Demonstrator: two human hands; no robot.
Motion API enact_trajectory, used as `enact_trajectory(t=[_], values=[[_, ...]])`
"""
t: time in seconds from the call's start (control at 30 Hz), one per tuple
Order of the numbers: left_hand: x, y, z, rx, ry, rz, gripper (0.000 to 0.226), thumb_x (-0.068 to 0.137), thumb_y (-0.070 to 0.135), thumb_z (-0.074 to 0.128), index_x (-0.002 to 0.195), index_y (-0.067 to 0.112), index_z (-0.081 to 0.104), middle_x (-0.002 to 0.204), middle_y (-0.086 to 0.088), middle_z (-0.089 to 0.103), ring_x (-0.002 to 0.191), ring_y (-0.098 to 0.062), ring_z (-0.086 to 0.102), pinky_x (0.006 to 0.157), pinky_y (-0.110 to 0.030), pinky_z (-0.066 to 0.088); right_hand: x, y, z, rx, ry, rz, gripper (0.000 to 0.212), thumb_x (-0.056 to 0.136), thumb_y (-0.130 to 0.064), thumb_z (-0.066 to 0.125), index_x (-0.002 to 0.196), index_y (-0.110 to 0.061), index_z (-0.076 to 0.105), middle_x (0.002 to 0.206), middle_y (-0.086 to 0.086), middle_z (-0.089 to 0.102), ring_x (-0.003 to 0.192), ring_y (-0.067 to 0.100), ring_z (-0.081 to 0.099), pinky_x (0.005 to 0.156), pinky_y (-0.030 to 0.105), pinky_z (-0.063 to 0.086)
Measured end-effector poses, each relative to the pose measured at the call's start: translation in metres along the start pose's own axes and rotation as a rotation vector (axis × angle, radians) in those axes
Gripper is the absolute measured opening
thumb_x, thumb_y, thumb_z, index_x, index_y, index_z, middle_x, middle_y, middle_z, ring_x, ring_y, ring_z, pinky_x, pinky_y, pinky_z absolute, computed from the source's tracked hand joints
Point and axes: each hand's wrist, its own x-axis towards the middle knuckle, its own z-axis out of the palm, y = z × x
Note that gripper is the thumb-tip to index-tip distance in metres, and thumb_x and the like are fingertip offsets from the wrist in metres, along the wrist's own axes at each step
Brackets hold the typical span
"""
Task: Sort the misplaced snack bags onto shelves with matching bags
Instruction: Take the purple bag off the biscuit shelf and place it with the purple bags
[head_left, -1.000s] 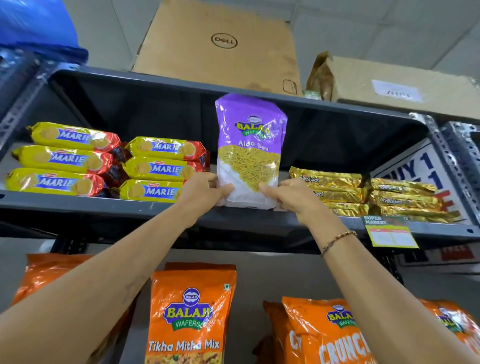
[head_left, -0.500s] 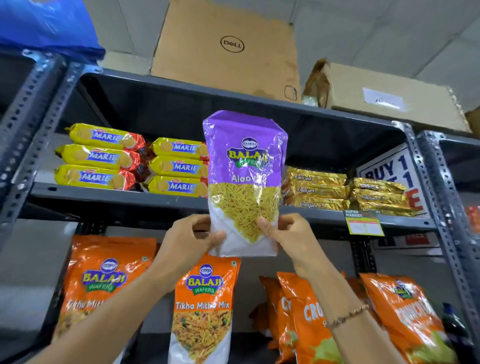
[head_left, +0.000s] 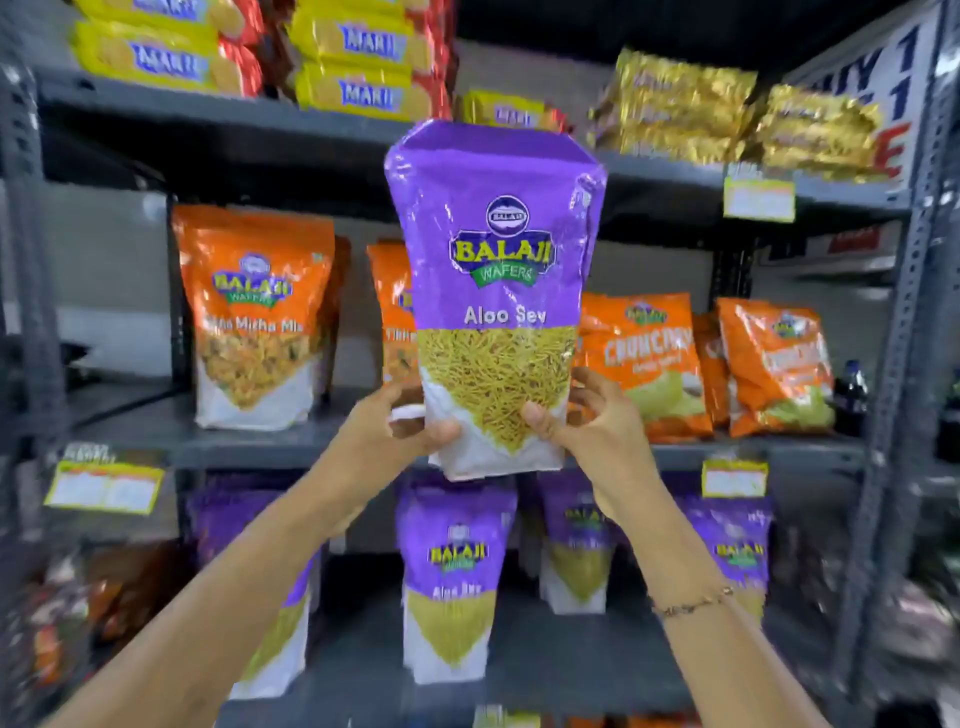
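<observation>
A purple Aloo Sev bag (head_left: 496, 249) stands upright in the air in front of the shelves. My left hand (head_left: 395, 434) grips its lower left corner and my right hand (head_left: 587, 431) grips its lower right corner. Below it, on the lower shelf, stand matching purple Aloo Sev bags (head_left: 452, 577), several in a row. The middle shelf holds orange Tikha Mitha Mix bags (head_left: 254, 312) on the left and orange Crunchy bags (head_left: 644, 358) on the right.
The top shelf (head_left: 171, 106) carries yellow Marie biscuit packs (head_left: 363, 57) and gold packs (head_left: 675, 104). Grey metal uprights (head_left: 904, 332) frame the rack on both sides. Yellow price tags (head_left: 104, 486) hang on the shelf edges. A dark bottle (head_left: 852, 395) stands at the middle shelf's right end.
Both hands have lifted the purple bag off the top shelf and brought it down and toward me. The view has tilted down, so the lower purple row now shows.
</observation>
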Motion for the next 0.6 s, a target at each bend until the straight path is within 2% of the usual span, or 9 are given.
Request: enact_trajectory(t=[0.1, 0.17, 0.27, 0.33, 0.37, 0.43, 0.5, 0.57, 0.6], values=[[-0.036, -0.046, 0.022, -0.026, 0.012, -0.132, 0.033, 0.076, 0.002, 0.072, 0.100, 0.019, 0.058, 0.101, 0.002, 0.069, 0.083, -0.002, 0.068, 0.069, -0.010, 0.053, -0.042, 0.041, -0.016, -0.027, -0.067, 0.075, 0.040, 0.069, 0.000, 0.076, 0.098, -0.025, 0.062, 0.093, -0.009, 0.071, 0.074, -0.003, 0.067, 0.064, 0.015, 0.053], [-0.051, -0.079, 0.043, -0.025, -0.006, -0.208, 0.038, 0.073, 0.004, 0.075, 0.100, 0.024, 0.058, 0.103, 0.004, 0.069, 0.091, -0.010, 0.068, 0.074, -0.015, 0.055, -0.061, 0.080, -0.031, -0.062, -0.105, 0.164, 0.043, 0.069, -0.001, 0.077, 0.103, -0.023, 0.060, 0.092, -0.009, 0.071, 0.072, -0.006, 0.066, 0.064, 0.015, 0.052], [-0.067, -0.111, 0.065, 0.014, 0.006, -0.278, 0.041, 0.070, 0.005, 0.078, 0.096, 0.026, 0.056, 0.090, 0.011, 0.067, 0.077, 0.003, 0.065, 0.065, -0.008, 0.051, -0.083, 0.116, -0.052, -0.134, -0.078, 0.242, 0.046, 0.070, 0.000, 0.076, 0.108, -0.018, 0.056, 0.091, -0.006, 0.069, 0.071, -0.006, 0.066, 0.065, 0.015, 0.052], [-0.070, -0.135, 0.084, 0.015, -0.040, -0.314, 0.044, 0.068, 0.002, 0.079, 0.095, 0.023, 0.052, 0.080, 0.011, 0.063, 0.063, 0.011, 0.061, 0.063, -0.006, 0.049, -0.090, 0.142, -0.068, -0.171, -0.103, 0.285, 0.046, 0.069, -0.001, 0.077, 0.100, -0.026, 0.055, 0.093, -0.005, 0.068, 0.076, -0.003, 0.065, 0.070, 0.020, 0.054], [-0.070, -0.148, 0.097, 0.012, -0.064, -0.344, 0.046, 0.067, 0.001, 0.079, 0.093, 0.025, 0.050, 0.080, 0.007, 0.063, 0.063, 0.009, 0.061, 0.064, -0.008, 0.049, -0.092, 0.155, -0.077, -0.178, -0.114, 0.299, 0.046, 0.068, -0.001, 0.078, 0.097, -0.027, 0.055, 0.094, -0.003, 0.068, 0.079, -0.002, 0.066, 0.072, 0.021, 0.054], [-0.072, -0.174, 0.122, 0.047, -0.069, -0.409, 0.050, 0.064, 0.002, 0.081, 0.090, 0.026, 0.047, 0.082, -0.005, 0.062, 0.070, -0.007, 0.061, 0.066, -0.016, 0.050, -0.097, 0.189, -0.098, -0.191, -0.107, 0.349, 0.049, 0.065, 0.002, 0.079, 0.099, -0.024, 0.055, 0.096, 0.001, 0.068, 0.079, -0.004, 0.066, 0.070, 0.018, 0.055], [-0.072, -0.196, 0.147, 0.101, -0.083, -0.475, 0.054, 0.060, 0.009, 0.085, 0.095, 0.018, 0.045, 0.077, -0.007, 0.058, 0.067, -0.018, 0.056, 0.063, -0.020, 0.049, -0.100, 0.219, -0.118, -0.216, -0.104, 0.404, 0.051, 0.063, 0.004, 0.080, 0.103, -0.019, 0.055, 0.098, 0.003, 0.067, 0.080, -0.006, 0.066, 0.068, 0.016, 0.054], [-0.066, -0.218, 0.171, 0.152, -0.097, -0.520, 0.062, 0.052, 0.024, 0.087, 0.099, 0.015, 0.046, 0.082, -0.013, 0.062, 0.073, -0.030, 0.062, 0.071, -0.039, 0.054, -0.096, 0.248, -0.137, -0.239, -0.092, 0.443, 0.052, 0.062, 0.001, 0.082, 0.102, -0.018, 0.055, 0.097, 0.002, 0.068, 0.078, -0.008, 0.065, 0.067, 0.015, 0.053], [-0.063, -0.231, 0.183, 0.155, -0.093, -0.548, 0.061, 0.052, 0.024, 0.086, 0.096, 0.018, 0.046, 0.085, -0.013, 0.062, 0.077, -0.033, 0.063, 0.075, -0.045, 0.054, -0.093, 0.261, -0.145, -0.257, -0.096, 0.464, 0.052, 0.061, -0.001, 0.083, 0.102, -0.017, 0.055, 0.094, 0.001, 0.068, 0.076, -0.009, 0.065, 0.066, 0.014, 0.053]])
